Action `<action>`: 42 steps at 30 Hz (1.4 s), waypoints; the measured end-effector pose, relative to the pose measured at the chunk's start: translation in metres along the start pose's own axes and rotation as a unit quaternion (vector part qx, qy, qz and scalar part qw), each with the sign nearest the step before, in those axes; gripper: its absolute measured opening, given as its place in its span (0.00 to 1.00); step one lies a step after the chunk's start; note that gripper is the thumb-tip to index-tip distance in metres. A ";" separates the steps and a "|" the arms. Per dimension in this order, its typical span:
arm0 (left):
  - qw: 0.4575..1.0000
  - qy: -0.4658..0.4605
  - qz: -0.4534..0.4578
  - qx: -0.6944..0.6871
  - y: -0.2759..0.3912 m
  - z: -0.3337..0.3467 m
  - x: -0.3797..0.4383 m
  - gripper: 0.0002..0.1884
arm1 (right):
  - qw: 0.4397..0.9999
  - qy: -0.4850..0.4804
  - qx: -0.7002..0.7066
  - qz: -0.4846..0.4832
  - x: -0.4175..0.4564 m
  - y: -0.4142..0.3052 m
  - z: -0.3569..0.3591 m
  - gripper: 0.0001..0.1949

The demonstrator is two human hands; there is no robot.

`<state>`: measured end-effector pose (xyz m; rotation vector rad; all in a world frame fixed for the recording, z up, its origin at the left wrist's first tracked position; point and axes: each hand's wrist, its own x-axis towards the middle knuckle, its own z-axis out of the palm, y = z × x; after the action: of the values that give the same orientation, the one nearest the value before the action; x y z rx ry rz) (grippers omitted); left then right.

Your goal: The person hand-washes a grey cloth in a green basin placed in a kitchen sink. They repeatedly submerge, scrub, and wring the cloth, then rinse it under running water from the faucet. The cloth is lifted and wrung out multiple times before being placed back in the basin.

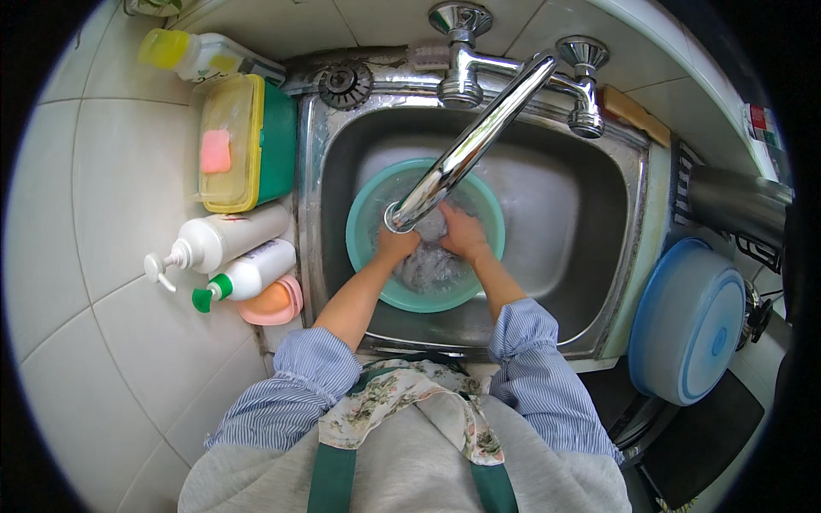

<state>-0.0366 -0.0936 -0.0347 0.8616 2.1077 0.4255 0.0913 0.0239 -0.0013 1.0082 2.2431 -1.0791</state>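
A mint-green plastic basin (442, 304) holds water and stands in the stainless-steel sink (545, 237). Under the water lies a pale grey bundle, seemingly cloth (430, 264), blurred by ripples. My left hand (397, 243) reaches in from the left, its fingers curled down at the bundle and partly hidden behind the chrome faucet spout (471, 141). My right hand (463, 232) is in the basin too, with thumb and fingers around the bundle's upper part. The spout's mouth hangs just above my left hand.
Left of the sink are a green tub (279, 141) with a yellow-rimmed lid, a pink sponge (215, 151), a white pump bottle (224, 237), a green-capped bottle (256, 269) and a pink soap dish (272, 302). A drain strainer (346, 85) sits on the back rim. At right leans a blue basin (686, 320).
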 end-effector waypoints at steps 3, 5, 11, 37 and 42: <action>0.945 -0.018 -0.011 -0.327 -0.012 0.000 0.024 0.24 | 0.964 0.130 0.163 0.165 0.007 -0.004 0.012 0.30; 0.740 -0.090 -0.192 -0.638 -0.015 -0.009 0.031 0.21 | 0.974 0.161 0.157 0.032 -0.009 -0.028 0.008 0.26; 0.432 -0.537 0.013 -0.725 0.073 -0.060 -0.016 0.23 | 0.943 0.288 0.080 -0.148 -0.096 -0.100 -0.025 0.12; 0.987 0.062 0.091 0.118 0.025 0.002 -0.001 0.34 | 0.988 0.115 -0.105 0.006 0.026 0.020 0.041 0.23; 0.834 -0.052 -0.087 -0.542 -0.015 0.000 0.030 0.26 | 0.962 0.218 0.145 -0.073 0.000 -0.039 -0.006 0.20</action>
<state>-0.0567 -0.0828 -0.0593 0.0065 1.4351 1.2625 0.0607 0.0121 0.0208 1.3259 2.5897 -1.3923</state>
